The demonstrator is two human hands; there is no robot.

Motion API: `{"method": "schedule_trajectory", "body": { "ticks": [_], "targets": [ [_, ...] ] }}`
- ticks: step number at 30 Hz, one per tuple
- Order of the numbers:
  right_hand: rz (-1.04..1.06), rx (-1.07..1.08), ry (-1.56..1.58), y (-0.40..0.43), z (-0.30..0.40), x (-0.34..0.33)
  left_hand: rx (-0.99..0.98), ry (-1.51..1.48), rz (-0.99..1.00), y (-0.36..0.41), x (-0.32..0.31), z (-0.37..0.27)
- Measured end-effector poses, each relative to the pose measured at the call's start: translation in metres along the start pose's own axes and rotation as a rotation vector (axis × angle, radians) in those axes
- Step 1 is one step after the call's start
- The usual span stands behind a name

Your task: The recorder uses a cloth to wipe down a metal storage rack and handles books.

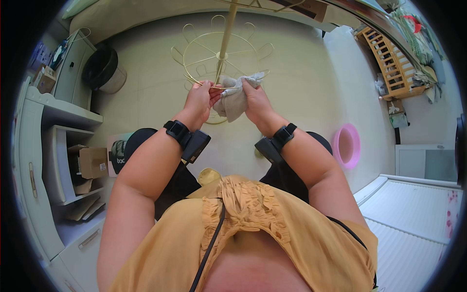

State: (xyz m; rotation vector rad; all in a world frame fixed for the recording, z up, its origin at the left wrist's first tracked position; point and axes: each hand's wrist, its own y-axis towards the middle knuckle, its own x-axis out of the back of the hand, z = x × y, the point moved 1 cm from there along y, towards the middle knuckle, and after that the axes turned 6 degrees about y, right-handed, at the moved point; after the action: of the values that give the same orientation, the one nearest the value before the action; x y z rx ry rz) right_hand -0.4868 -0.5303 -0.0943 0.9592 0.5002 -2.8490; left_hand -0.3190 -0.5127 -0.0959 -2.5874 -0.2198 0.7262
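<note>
Before me stands a gold-coloured wire rack with a central pole and a round tier edged with wire loops. My left hand grips the near rim of that tier, its fingers around the wire. In my right hand is a crumpled grey-white cloth, pressed against the rim just right of my left fingers. The cloth hides part of the wire there. Below the tier, part of the rack's round base shows on the floor.
A pink plastic basin sits on the floor to the right. At the left stand a bin with a black liner and a white cabinet whose shelf holds a cardboard box. A wooden slatted rack is at upper right.
</note>
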Motion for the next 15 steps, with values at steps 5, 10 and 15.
{"method": "schedule_trajectory", "body": {
  "ticks": [5,10,15],
  "targets": [
    [-0.126,0.011,-0.025,0.001,-0.005,-0.016,0.030,0.133,-0.007,-0.001,0.005,0.004],
    [-0.005,0.054,-0.377,0.019,0.013,0.002,0.091,0.178,0.066,-0.016,0.005,-0.014],
    [0.050,0.033,-0.505,0.036,0.036,0.021,0.007,-0.062,-0.233,-0.003,0.032,-0.038]
  ]
}}
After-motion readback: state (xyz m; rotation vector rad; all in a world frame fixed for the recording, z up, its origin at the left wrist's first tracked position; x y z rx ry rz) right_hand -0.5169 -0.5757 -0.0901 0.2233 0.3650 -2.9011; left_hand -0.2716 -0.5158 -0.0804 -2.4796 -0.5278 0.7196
